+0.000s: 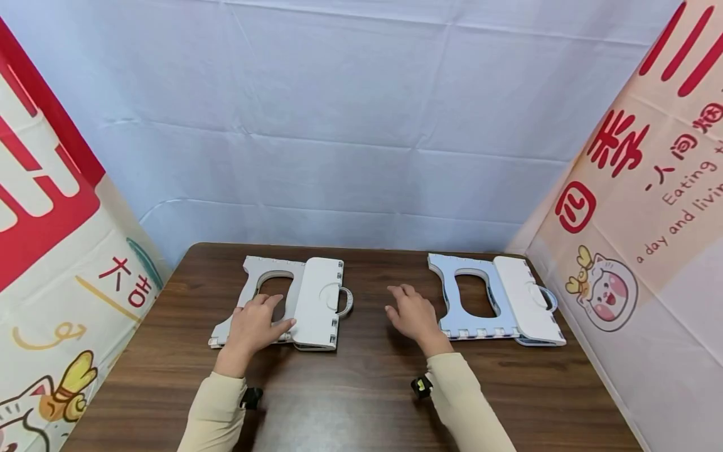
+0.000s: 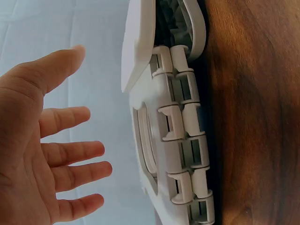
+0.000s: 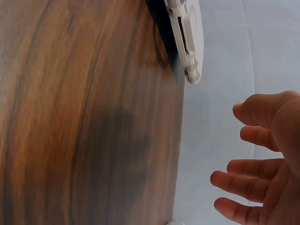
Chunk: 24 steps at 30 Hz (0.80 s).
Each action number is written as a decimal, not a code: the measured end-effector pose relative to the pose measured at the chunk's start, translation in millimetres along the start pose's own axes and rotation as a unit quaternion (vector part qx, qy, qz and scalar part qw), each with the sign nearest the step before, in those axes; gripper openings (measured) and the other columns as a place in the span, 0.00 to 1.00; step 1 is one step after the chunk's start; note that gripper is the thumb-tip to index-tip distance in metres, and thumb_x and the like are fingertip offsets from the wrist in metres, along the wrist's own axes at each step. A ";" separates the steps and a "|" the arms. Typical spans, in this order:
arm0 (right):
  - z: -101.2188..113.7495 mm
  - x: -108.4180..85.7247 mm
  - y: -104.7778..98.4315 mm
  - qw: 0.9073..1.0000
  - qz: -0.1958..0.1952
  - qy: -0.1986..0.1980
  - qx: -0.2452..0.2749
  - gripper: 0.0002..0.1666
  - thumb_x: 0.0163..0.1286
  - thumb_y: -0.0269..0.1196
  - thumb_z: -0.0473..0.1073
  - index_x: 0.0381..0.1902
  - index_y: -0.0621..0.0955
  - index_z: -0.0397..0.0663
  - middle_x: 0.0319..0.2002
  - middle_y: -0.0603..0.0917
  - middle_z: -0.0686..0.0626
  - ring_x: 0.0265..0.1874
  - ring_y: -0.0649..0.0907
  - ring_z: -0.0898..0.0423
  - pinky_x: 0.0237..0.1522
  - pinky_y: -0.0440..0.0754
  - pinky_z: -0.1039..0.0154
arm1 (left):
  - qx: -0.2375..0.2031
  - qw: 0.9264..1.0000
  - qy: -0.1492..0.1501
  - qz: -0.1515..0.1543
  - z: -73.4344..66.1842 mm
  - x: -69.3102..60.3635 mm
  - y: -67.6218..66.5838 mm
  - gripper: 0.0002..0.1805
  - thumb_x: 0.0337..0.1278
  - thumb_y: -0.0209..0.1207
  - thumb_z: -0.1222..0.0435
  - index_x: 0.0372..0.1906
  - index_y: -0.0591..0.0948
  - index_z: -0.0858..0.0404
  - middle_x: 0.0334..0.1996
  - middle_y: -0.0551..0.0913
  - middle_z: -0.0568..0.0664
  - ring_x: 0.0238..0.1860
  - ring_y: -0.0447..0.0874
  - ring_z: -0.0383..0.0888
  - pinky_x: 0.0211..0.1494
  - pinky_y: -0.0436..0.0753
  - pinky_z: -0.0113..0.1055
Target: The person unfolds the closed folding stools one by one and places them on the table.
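Two folded plastic step stools lie flat on the table. The left one is a grey-and-white folding stool [image 1: 321, 307] with an oval opening and a round carry handle [image 1: 347, 302] on its right side. My left hand [image 1: 254, 323] hovers over its near left part, fingers spread; in the left wrist view the hand [image 2: 28, 145] is apart from the hinged edge [image 2: 185, 136]. My right hand [image 1: 415, 315] hangs above the table between the stools, fingers loosely extended and holding nothing. To its right lies the blue-and-white folding stool [image 1: 528, 298], its handle also facing right.
The brown wooden table [image 1: 339, 402] ends at a pale cloth backdrop [image 1: 339, 169]. Printed cloth panels stand at the left [image 1: 73, 251] and right [image 1: 638, 251]. A small black device [image 1: 420, 387] sits at the right wrist.
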State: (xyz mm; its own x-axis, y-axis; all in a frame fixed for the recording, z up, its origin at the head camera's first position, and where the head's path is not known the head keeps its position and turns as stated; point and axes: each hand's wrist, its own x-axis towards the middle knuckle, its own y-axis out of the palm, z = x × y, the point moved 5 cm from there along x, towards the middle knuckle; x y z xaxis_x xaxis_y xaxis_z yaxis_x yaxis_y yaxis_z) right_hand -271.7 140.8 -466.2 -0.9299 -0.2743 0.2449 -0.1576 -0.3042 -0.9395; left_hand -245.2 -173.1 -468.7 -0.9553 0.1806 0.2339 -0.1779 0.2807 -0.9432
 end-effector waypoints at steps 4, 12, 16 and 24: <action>6.1 3.6 7.4 1.000 0.008 -0.007 0.011 0.26 0.64 0.62 0.47 0.59 0.74 0.46 0.53 0.74 0.37 0.33 0.81 0.43 0.32 0.78 0.47 | 0.003 1.000 -0.012 0.008 4.6 -2.5 -1.2 0.37 0.46 0.63 0.44 0.57 0.76 0.64 0.49 0.76 0.62 0.43 0.77 0.61 0.36 0.72 0.56; 17.4 5.9 24.0 0.999 0.031 -0.013 0.042 0.28 0.64 0.62 0.46 0.60 0.73 0.44 0.54 0.74 0.37 0.41 0.80 0.41 0.37 0.77 0.46 | -0.010 1.000 -0.024 0.011 13.0 -8.5 0.1 0.36 0.46 0.64 0.45 0.58 0.75 0.64 0.50 0.75 0.63 0.46 0.75 0.62 0.36 0.72 0.56; 22.5 7.2 30.6 0.998 0.045 -0.011 0.048 0.29 0.65 0.61 0.47 0.62 0.71 0.44 0.54 0.73 0.37 0.42 0.80 0.42 0.39 0.77 0.46 | -0.018 0.999 -0.025 0.014 17.1 -11.6 1.7 0.37 0.46 0.64 0.45 0.58 0.75 0.65 0.50 0.75 0.64 0.47 0.74 0.62 0.37 0.71 0.57; 31.8 12.2 40.6 0.993 0.076 -0.001 0.084 0.29 0.66 0.60 0.47 0.63 0.70 0.46 0.57 0.72 0.38 0.46 0.78 0.41 0.42 0.76 0.45 | -0.025 0.999 -0.038 0.021 25.1 -14.9 1.8 0.40 0.43 0.66 0.46 0.59 0.74 0.66 0.52 0.73 0.67 0.48 0.73 0.65 0.39 0.71 0.60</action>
State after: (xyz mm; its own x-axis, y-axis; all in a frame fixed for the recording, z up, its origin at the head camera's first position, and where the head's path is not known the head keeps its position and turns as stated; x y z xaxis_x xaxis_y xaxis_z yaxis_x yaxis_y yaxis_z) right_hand -278.9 96.2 -493.7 -0.9383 -0.3301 0.1028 0.0434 -0.4077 -0.9121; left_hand -237.3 -198.9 -479.8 -0.9772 0.1220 0.1736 -0.1265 0.3218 -0.9383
